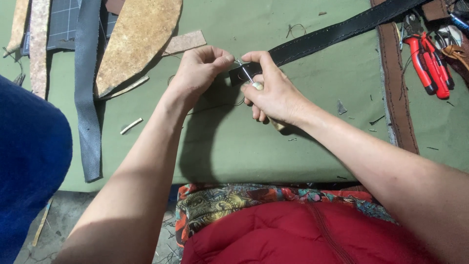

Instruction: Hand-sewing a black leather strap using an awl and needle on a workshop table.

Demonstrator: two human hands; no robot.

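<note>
The black strap (337, 32) lies on the green surface (234, 142), its long axis running from the centre up toward the far right. The left hand (198, 73) pinches its near end; the right hand (273, 90) holds an awl (251, 80) against it. Red pliers (427, 61) lie at right.

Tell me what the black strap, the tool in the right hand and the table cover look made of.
Black strap: likely leather, matte, with a stitched line along the edge. Tool in the right hand: thin shiny metal shaft, pale handle, perhaps wood; mostly hidden. Table cover: green woven cloth, dull, probably canvas. The left hand pinches the strap's end.
</note>
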